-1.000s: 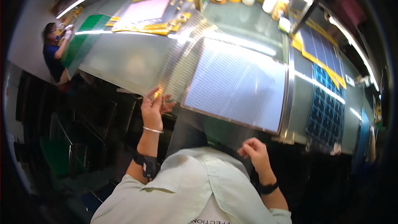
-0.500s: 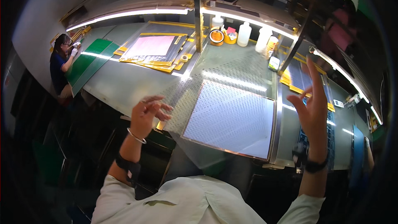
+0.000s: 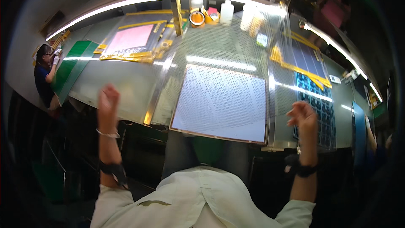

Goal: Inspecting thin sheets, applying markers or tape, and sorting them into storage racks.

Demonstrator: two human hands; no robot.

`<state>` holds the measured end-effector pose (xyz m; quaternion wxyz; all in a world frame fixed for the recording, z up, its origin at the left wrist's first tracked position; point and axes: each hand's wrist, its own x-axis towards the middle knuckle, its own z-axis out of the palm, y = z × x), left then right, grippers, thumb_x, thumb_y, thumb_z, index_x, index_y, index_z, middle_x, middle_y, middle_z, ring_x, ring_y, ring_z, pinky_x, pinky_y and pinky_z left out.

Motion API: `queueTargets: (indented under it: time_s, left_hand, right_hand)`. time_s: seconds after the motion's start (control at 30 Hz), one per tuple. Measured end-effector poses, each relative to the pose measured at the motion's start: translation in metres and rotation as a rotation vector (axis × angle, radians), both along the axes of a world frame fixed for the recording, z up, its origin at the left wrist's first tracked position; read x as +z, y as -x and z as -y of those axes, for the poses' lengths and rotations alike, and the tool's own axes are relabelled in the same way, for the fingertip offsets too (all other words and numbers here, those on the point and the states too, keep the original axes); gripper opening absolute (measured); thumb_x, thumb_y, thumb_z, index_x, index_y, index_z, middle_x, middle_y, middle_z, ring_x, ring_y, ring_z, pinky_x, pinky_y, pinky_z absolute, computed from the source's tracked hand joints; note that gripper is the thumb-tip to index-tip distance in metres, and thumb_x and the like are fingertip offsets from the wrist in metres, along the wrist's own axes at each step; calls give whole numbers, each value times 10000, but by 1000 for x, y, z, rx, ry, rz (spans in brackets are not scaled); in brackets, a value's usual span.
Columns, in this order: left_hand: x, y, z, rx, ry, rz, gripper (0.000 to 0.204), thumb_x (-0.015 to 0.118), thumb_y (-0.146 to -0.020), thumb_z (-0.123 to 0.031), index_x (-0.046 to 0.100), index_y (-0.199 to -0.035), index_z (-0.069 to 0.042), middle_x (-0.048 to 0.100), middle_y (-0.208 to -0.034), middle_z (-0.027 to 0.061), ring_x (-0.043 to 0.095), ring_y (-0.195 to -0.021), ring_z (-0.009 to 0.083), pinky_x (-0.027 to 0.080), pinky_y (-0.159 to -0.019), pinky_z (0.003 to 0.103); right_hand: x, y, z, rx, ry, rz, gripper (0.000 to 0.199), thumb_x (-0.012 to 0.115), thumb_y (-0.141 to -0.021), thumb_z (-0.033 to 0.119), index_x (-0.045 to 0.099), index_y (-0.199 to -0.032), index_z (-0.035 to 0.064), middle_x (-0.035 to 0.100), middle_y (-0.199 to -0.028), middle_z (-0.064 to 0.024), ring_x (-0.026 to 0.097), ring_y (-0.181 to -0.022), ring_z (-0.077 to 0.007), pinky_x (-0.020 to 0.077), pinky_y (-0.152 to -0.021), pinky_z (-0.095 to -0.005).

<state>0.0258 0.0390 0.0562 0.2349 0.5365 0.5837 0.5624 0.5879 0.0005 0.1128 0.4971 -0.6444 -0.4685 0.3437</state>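
A clear, dotted film [image 3: 219,42] lies over a pale board [image 3: 223,114] with copper-coloured edges on the bench in front of me. The film reaches past the board towards the back, and its outer edges are hard to make out. My left hand [image 3: 109,105] is raised left of the film, beside the bench's front edge; motion smears its fingers. On the other side, my right hand [image 3: 303,117] hovers over the bench right of the board. Its fingers are loosely bent and apart, with nothing visible in them.
Tape rolls [image 3: 197,18] and white bottles [image 3: 227,12] stand at the back beside a metal post [image 3: 174,4]. Yellow-edged sheets [image 3: 130,42] lie left, a dark blue patterned sheet [image 3: 316,109] right. A gloved co-worker [image 3: 44,74] handles a green panel [image 3: 78,65] far left.
The film has turned from slanting to lying squarer with the board. My left hand has moved left and up; my right hand has dropped, its raised finger now bent. The view has shifted.
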Motion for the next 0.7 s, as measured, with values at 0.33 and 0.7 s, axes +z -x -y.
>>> queueTargets:
  time_s: [0.33, 0.7]
  left_hand:
    - [-78, -139, 73, -258, 814, 463, 270, 572, -955, -214, 496, -1086, 10, 652, -721, 114, 578, -452, 135, 425, -384, 221]
    - [-78, -144, 29, -229, 580, 303, 291, 616, -916, -103, 558, -1179, 8, 617, -796, 33, 500, -543, 44, 373, -463, 178]
  right_hand:
    - [-131, 46, 71, -170, 213, -176, 60, 580, -888, -1, 524, -904, -13, 592, -755, -62, 620, -619, -112, 528, -573, -220]
    - [-141, 43, 58, -132, 39, 659, 166, 693, -757, 46, 528, -778, 38, 501, -791, -77, 501, -777, -276, 388, -728, -378]
